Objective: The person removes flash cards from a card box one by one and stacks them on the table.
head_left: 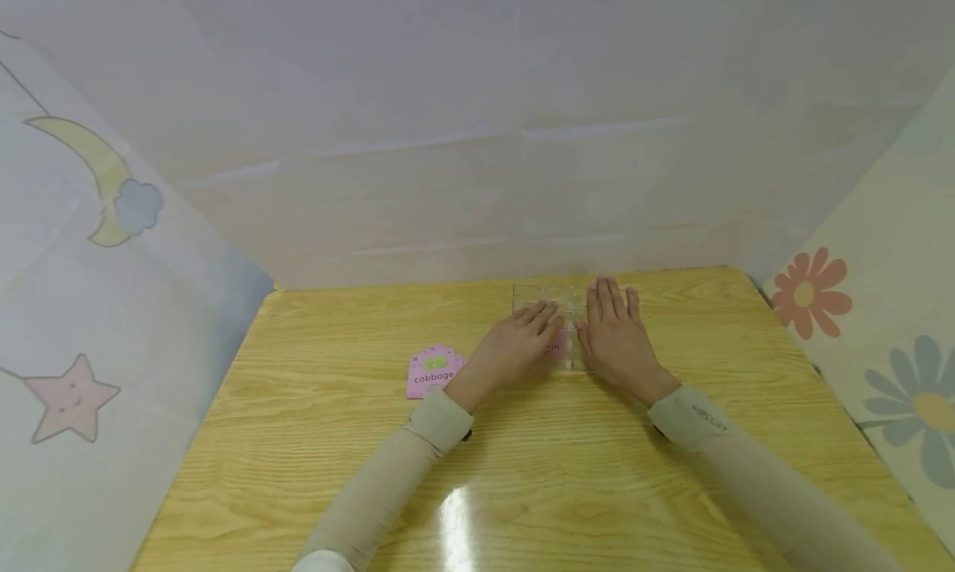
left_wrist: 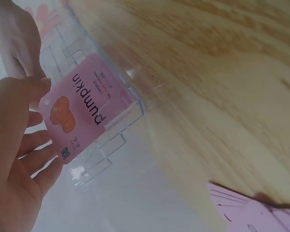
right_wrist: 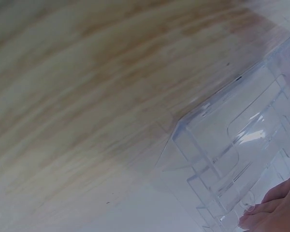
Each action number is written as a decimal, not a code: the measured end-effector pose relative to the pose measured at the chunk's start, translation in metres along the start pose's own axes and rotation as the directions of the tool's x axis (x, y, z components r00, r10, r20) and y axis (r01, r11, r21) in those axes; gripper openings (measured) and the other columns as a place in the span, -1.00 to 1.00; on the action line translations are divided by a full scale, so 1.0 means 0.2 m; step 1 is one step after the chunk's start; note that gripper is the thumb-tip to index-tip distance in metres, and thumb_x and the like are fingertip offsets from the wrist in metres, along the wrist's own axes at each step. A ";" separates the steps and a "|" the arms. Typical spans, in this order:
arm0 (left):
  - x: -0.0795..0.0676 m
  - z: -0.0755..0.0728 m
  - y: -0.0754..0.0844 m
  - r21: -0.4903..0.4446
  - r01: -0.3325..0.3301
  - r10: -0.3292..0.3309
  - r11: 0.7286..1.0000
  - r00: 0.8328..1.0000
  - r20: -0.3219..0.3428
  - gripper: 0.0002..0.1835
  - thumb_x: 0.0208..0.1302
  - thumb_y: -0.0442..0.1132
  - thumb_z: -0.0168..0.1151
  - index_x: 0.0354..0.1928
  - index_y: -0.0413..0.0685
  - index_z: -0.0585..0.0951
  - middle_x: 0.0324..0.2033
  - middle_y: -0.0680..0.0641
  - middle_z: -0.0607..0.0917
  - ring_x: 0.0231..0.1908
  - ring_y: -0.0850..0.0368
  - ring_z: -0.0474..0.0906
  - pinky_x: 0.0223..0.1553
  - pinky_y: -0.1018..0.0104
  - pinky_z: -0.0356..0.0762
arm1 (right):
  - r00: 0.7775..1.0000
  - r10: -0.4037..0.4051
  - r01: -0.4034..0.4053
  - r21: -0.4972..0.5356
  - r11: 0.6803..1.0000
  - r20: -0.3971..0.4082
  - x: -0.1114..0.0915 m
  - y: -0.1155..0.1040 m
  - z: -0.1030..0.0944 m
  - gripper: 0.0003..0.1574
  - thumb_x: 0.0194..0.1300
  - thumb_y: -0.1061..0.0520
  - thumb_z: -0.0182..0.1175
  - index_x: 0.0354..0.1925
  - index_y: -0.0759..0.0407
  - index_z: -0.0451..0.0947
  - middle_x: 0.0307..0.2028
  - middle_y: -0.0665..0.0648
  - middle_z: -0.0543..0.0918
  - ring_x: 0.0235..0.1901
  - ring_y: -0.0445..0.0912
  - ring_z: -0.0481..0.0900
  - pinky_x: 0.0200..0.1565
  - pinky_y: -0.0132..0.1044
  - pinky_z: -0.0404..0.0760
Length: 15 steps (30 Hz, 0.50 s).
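A pink card printed "pumpkin" with an orange picture stands partly inside a clear plastic box that has dividers. My left hand reaches over the box's left part, its thumb and fingers at the card's edge in the left wrist view. On the box's right part rests my right hand, fingers mostly straight. The right wrist view shows those fingertips at the box's far side. Left of the left hand lies a small pile of pink cards, the top one reading "cabbage".
The wooden table ends at a pale wall just behind the box. Side panels carry drawings of a moon, a star and flowers.
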<state>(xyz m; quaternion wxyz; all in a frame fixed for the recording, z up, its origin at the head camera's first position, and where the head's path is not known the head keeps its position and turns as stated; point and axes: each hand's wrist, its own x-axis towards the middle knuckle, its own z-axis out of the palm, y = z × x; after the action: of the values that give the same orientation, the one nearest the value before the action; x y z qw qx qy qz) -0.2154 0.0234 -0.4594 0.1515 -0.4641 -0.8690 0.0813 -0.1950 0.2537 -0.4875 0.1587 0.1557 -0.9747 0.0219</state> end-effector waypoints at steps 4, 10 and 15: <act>0.00 0.02 0.01 0.073 -0.030 0.031 0.997 0.999 -0.013 -0.43 0.64 -0.01 0.10 0.55 -0.05 0.39 0.55 -0.10 0.42 0.53 0.02 0.40 0.57 0.19 0.34 | 1.000 -0.004 0.004 0.001 1.000 -0.013 -0.01 0.00 0.01 -0.11 0.65 -0.05 -0.06 0.55 0.62 0.02 0.56 0.60 0.12 0.61 0.44 0.08 0.56 0.46 0.06; 0.00 0.04 0.02 0.123 -0.032 0.031 0.992 0.999 0.009 -0.47 0.67 -0.13 0.03 0.57 -0.07 0.36 0.53 -0.08 0.44 0.52 0.05 0.42 0.54 0.21 0.39 | 1.000 0.002 -0.002 0.003 1.000 0.002 -0.01 0.01 0.02 -0.09 0.67 -0.08 -0.12 0.57 0.60 -0.02 0.59 0.59 0.07 0.63 0.42 0.02 0.59 0.45 0.00; 0.00 0.04 0.02 0.127 -0.026 0.022 0.992 0.999 0.030 -0.47 0.69 -0.19 -0.02 0.59 -0.10 0.33 0.55 -0.08 0.42 0.54 0.05 0.39 0.56 0.21 0.35 | 1.000 -0.002 0.002 0.001 1.000 -0.010 -0.01 0.00 0.02 -0.09 0.67 -0.08 -0.11 0.57 0.60 -0.02 0.58 0.59 0.09 0.62 0.42 0.03 0.58 0.44 0.01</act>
<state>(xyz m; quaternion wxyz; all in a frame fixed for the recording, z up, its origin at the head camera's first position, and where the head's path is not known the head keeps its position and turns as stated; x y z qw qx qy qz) -0.2147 0.0258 -0.4689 0.1674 -0.4627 -0.8584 0.1453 -0.1953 0.2545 -0.4921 0.1633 0.1565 -0.9738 0.0231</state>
